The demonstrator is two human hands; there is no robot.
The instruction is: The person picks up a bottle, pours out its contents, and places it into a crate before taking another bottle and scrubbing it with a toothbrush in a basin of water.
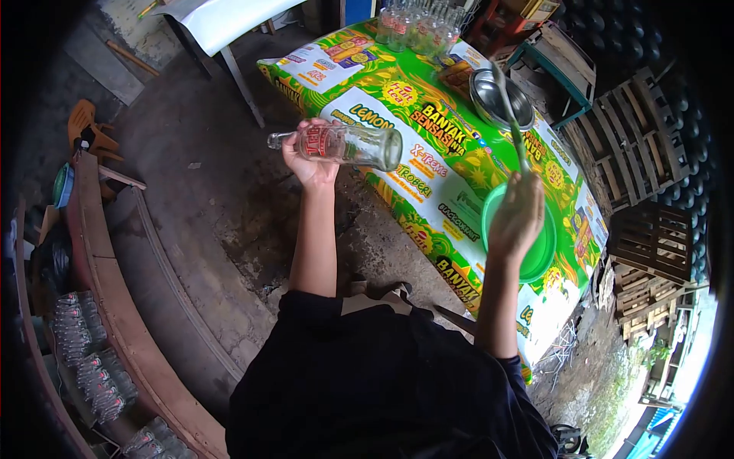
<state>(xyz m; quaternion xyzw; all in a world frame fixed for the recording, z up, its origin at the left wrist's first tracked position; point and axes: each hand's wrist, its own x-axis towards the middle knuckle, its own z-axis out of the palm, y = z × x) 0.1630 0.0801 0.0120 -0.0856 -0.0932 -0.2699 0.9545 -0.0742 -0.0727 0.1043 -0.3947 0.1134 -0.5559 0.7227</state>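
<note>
My left hand is wrapped around a clear glass bottle with red print. The bottle lies nearly level, its neck to the left and its base to the right, in front of the table's near edge. A long thin bottle brush rises from my closed right hand, its pale upper end blurred. That hand is above a green plastic basin and hides part of it. Past the brush, a shiny metal bowl rests on the table.
A bright green and yellow printed cover lies over the table. Several glass bottles stand at its far end. Wooden pallets lean at the right. More bottles sit in rows behind a brown ledge at the left.
</note>
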